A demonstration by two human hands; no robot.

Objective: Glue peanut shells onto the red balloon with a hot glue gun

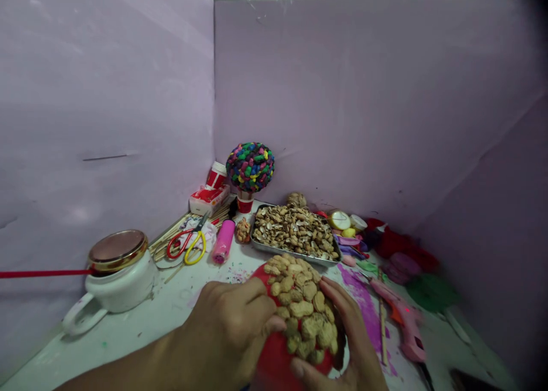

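Note:
A red balloon (pixel 274 362) covered on top with peanut shells (pixel 302 308) is at the bottom centre, close to me. My right hand (pixel 349 345) grips its right side, thumb in front and fingers along the far edge. My left hand (pixel 237 322) has curled fingers, with the thumb and fingertips against the balloon's left side by the shells. Whatever those fingers pinch, if anything, is hidden. Just behind the balloon lies a metal tray (pixel 274 249) heaped with loose peanut shells (pixel 295 228).
A white mug (pixel 124 288) with a gold-rimmed lid stands left. Behind are scissors (pixel 199 237), a pink cylinder (pixel 223 242) and a multicoloured ball on a stand (pixel 250 168). To the right lie a pink glue gun (pixel 405 322), a wooden stick (pixel 382 322) and coloured clay (pixel 351 242). Lilac panels surround the table.

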